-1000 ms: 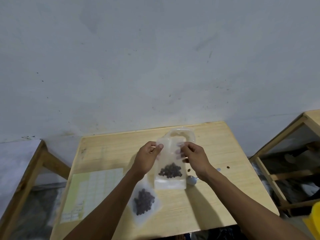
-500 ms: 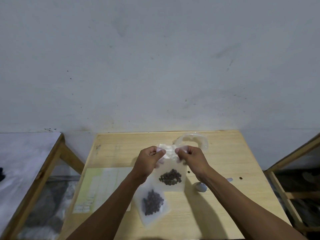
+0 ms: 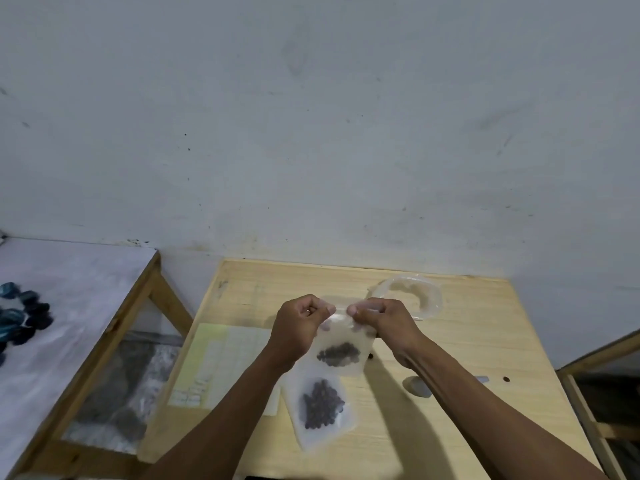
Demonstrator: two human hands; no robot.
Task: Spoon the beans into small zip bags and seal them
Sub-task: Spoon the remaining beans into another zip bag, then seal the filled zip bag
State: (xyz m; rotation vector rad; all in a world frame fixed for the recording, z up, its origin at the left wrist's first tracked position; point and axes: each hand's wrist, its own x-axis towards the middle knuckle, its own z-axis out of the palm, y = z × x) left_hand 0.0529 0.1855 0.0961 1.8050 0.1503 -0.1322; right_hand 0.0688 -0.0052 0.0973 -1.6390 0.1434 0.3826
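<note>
Two hands, left hand (image 3: 299, 327), right hand (image 3: 384, 322), each grip pinching zip bag (image 3: 341, 351) top, beans (image 3: 337, 355) hanging below

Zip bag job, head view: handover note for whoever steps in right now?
Left hand and right hand each pinch the top edge of the held zip bag, lifted above the table, beans at its bottom.
Whether its seal is fully shut cannot be told.
Filled bag lies flat on the table near the person.
Clear tub sits behind the hands; spoon lies under the right forearm.
Done: one bag filled and laid down, second one filled.
Left: finish the seal, set the bag down.
</note>
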